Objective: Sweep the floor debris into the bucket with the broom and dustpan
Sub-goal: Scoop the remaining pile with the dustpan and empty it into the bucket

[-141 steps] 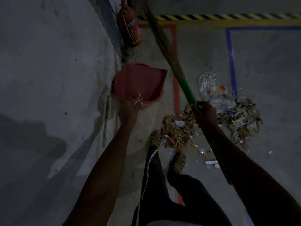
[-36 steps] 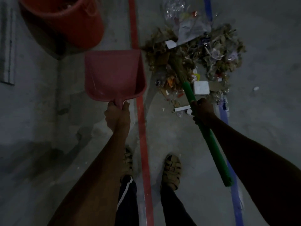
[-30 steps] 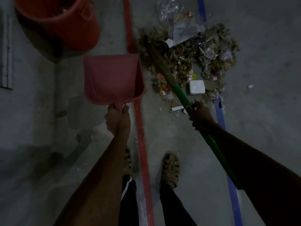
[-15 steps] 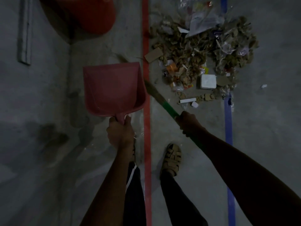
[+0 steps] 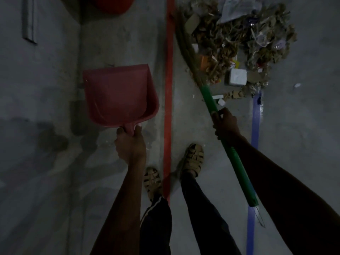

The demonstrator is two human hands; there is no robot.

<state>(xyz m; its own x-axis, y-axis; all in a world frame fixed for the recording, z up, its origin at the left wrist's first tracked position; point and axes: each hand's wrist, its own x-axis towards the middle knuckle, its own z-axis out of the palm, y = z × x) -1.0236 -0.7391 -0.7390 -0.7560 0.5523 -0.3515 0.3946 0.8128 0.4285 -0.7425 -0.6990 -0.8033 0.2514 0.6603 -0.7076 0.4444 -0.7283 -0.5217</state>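
Sitting mostly unswept, the debris pile (image 5: 239, 39) is lying at the top right of the view, between the red floor line (image 5: 168, 89) and the blue floor line (image 5: 255, 122), w/ dry leaves, plastic wrap and a white block (image 5: 236, 77) at its near edge. Broom (image 5: 211, 105) is reaching into the pile's left side, bristles touching the litter along the red line; right hand (image 5: 225, 126) is wrapping fingers around the green handle, clamped on it. Dustpan (image 5: 119, 96) is looking empty and is being held left of the red line, well apart from the pile; can't tell if it's touching the floor. Left hand (image 5: 129, 144) is gripping its short handle, fingers curled tight. Bucket (image 5: 114, 5) is showing only as a red edge at the top, beyond the pan; contents not visible. Judging by this: a scoop is being set up and nearly all the pile is still waiting, so gathering, scooping and tipping are left, prob. several rounds.
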